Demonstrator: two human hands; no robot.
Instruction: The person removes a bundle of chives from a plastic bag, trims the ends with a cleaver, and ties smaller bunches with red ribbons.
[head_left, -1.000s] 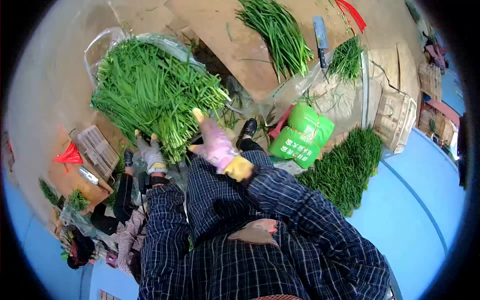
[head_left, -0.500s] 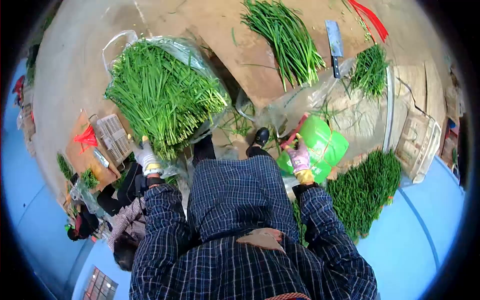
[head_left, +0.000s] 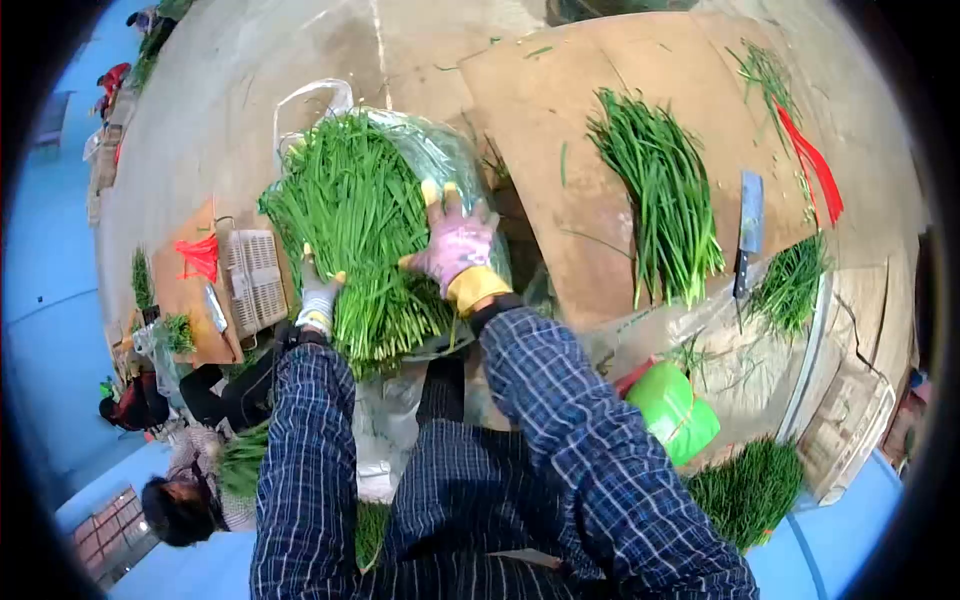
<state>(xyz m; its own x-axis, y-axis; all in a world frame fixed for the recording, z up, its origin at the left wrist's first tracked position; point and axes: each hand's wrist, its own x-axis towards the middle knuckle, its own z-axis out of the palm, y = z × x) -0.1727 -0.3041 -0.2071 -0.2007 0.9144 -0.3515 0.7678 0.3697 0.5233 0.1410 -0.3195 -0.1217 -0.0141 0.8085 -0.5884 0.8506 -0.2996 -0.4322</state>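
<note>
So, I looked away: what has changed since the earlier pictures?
The right hand has moved leftward from the green package onto the heap of greens, fingers spread. The left hand stays at the heap's left edge, the knife on the board.

Right hand [head_left: 460, 245] away from green package [head_left: 672, 410], now at leafy pile [head_left: 355, 200]

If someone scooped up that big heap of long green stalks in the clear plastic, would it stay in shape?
Probably not entirely: the heap of green stalks has thin, bending leaves that would likely flop. Its many loose ends might slide apart, since the clear plastic sheet leaves the top uncovered.
</note>
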